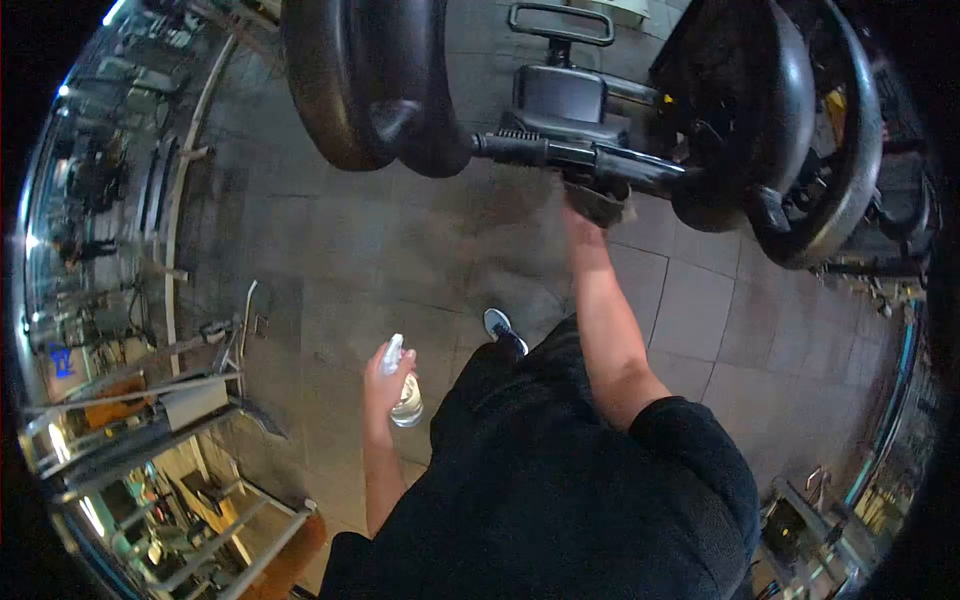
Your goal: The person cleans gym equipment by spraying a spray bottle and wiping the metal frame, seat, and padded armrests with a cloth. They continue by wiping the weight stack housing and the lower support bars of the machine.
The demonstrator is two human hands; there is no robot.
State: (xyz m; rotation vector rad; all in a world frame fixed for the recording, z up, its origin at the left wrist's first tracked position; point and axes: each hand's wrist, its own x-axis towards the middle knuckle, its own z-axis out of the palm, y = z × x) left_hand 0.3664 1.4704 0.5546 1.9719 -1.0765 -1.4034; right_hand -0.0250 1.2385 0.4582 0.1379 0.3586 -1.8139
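Low on the left, my left hand (pixel 378 388) is closed around the neck of a clear spray bottle (pixel 407 408) with a white trigger head and pale liquid inside. My right arm reaches forward to a gym machine. There my right hand (pixel 582 207) is mostly covered by a dark cloth (pixel 602 203), which it appears to grip just below the machine's black metal bar (pixel 570 153). The fingers of that hand are hidden. Thick black curved pads (pixel 370 90) stand at the left end of the bar, and similar rounded black parts (pixel 750 110) at its right.
Behind the bar are a black padded block (pixel 560 95) and a loop handle (pixel 560 25). Dark tiles cover the floor (pixel 330 250). Metal frames (pixel 200 410) stand at left, beside a mirrored or glazed wall (pixel 100 200). More equipment (pixel 810 520) is at lower right.
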